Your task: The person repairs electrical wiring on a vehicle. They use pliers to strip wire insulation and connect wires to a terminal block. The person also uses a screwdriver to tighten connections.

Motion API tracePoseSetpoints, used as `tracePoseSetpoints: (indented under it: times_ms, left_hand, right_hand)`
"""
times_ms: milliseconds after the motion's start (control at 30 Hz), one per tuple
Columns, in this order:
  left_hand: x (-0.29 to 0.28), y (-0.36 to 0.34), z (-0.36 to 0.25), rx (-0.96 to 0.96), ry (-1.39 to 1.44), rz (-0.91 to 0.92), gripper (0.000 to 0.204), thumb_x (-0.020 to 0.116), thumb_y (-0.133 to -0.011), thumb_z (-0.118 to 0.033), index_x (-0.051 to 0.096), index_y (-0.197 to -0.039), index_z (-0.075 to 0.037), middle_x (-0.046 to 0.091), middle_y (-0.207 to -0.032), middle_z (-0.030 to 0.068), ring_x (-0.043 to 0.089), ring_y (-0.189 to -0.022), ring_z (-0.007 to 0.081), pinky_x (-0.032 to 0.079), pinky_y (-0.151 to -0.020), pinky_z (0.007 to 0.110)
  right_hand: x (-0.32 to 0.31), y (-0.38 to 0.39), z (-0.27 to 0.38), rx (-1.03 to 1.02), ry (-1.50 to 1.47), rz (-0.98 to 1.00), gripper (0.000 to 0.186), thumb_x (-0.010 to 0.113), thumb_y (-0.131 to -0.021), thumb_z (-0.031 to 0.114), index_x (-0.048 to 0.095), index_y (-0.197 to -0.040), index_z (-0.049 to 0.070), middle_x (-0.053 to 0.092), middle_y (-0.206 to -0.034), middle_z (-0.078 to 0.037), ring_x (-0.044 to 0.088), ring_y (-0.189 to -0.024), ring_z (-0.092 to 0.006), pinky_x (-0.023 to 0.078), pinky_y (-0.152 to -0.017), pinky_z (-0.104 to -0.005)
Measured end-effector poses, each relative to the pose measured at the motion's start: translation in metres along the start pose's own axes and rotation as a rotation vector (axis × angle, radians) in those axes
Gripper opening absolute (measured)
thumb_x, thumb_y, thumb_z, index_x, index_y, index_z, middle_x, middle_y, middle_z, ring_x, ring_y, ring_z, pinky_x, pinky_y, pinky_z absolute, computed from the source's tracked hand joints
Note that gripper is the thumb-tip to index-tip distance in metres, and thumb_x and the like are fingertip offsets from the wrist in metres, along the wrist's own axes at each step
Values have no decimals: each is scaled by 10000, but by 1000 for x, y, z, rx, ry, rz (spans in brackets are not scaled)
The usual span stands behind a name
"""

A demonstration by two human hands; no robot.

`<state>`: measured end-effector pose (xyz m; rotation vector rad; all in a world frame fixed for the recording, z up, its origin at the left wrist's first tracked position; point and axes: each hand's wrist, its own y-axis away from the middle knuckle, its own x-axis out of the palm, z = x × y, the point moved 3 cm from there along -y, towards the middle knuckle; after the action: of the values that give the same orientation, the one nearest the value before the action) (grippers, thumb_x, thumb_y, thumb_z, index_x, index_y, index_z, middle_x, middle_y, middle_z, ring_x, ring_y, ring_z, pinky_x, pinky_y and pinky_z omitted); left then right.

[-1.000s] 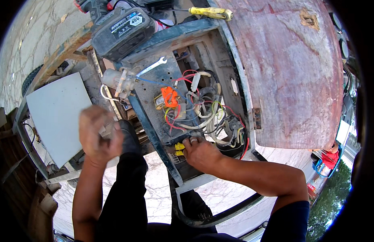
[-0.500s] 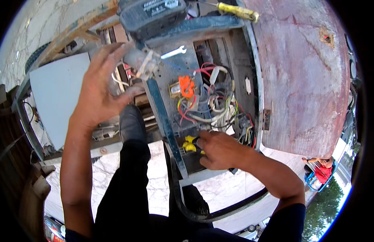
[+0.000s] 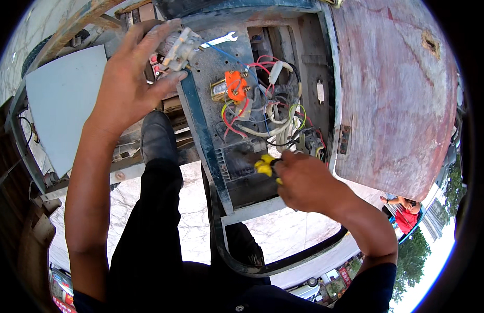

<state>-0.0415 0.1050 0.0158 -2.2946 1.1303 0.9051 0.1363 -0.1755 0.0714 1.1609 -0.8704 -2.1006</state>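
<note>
My left hand (image 3: 130, 78) is raised over the metal frame, fingers curled round a dusty greyish, partly clear electrical part (image 3: 180, 50). A thin blue wire (image 3: 226, 53) runs from this part toward the wire bundle. On the right, my right hand (image 3: 309, 180) is closed round a yellow-and-black handled tool (image 3: 265, 164) over the near end of the open metal box. The tool's working end is blurred. Between the hands an orange-and-brass electrical component (image 3: 235, 87) lies in the box, beside a tangle of wires (image 3: 283, 122).
An open-end wrench (image 3: 221, 40) lies at the far side of the box. The box's blue-green metal rim (image 3: 200, 130) runs between my hands. A worn reddish board (image 3: 393, 99) is at the right, a grey panel (image 3: 67, 107) at the left. My shoe (image 3: 158, 138) rests on the frame.
My right hand has moved slightly up and right with the tool. The left hand keeps hold of the electrical part. The view has shifted, so the yellow-handled screwdriver at the top is almost out of frame.
</note>
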Motion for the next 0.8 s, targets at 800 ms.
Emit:
tracePoseSetpoints:
  times_ms: [800]
  left_hand:
    - [-4,-2,8,113,-214,67,678,874,-829,-276,615,-1422,-75,648,-1331,164,646,-1210,349,525,-1024,476]
  right_hand:
    - [34,-23,22,11,46,46,242,686,-819,128,695,-981,-52,688,-969,-269,734,-849,-392,606,-721,-482]
